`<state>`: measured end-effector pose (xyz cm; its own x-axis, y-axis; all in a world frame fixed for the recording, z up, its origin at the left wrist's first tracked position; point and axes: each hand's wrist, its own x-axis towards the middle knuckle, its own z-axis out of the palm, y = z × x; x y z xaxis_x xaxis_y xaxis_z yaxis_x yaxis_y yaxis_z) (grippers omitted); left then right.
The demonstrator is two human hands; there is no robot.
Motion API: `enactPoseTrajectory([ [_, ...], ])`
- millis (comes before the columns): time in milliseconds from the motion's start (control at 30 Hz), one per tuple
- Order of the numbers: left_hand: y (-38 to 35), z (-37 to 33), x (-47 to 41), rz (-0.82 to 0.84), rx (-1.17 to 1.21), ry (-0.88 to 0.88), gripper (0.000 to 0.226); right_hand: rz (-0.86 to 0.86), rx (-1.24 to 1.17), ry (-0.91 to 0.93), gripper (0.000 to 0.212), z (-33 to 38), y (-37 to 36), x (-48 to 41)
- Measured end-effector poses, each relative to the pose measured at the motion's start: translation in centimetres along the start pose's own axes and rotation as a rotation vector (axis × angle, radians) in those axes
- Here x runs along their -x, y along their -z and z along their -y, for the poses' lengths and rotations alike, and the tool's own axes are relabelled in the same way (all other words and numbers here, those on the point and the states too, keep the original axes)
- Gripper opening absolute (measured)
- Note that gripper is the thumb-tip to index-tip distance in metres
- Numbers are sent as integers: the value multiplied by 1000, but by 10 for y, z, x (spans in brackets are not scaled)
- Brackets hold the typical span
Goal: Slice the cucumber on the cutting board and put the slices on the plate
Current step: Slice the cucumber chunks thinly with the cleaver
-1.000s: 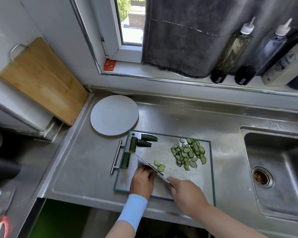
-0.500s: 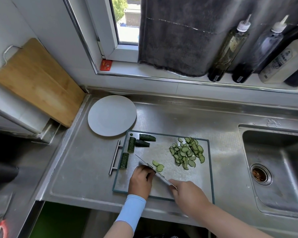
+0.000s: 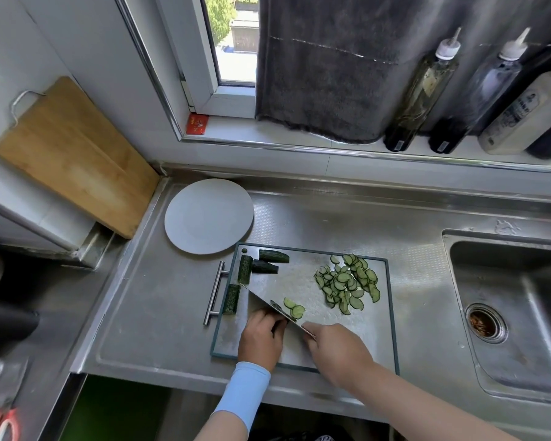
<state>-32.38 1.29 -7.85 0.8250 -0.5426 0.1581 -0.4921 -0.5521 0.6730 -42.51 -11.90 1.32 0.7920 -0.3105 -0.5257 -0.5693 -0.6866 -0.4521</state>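
1. The right grip (image 3: 337, 348) is closed round the handle of the knife (image 3: 258, 296) over the near edge of the board (image 3: 379, 329). The handle itself is hidden in the fist.
2. The left grip (image 3: 261, 338), fingers curled, bears down on a dark green stub (image 3: 275, 305) on the board's near-left part, knuckles against the blade's left face. Most of the stub is hidden, so its long axis cannot be told.
3. The blade runs slantwise across the board, tip far-left, heel near-right.
4. Two slices (image 3: 295, 308) lie just right of the blade, and a pile (image 3: 347, 286) lies on the board's far-right part.
5. Four chunks (image 3: 245, 268) sit at the board's far-left. Two by its left edge point far-to-near, and two by its far edge point left-to-right.
6. The plate (image 3: 209, 216) lies on the worktop (image 3: 172, 313) just beyond the board's far-left corner.
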Motion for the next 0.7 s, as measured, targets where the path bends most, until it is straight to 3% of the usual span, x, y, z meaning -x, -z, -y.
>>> enactPoseTrajectory([
  [200,0,-1,-1,23,-9,68,21,-34,2,32,19,-11,0,19],
  [700,0,-2,0,-11,5,20,23,42,-61,-31,28,-6,1,15],
])
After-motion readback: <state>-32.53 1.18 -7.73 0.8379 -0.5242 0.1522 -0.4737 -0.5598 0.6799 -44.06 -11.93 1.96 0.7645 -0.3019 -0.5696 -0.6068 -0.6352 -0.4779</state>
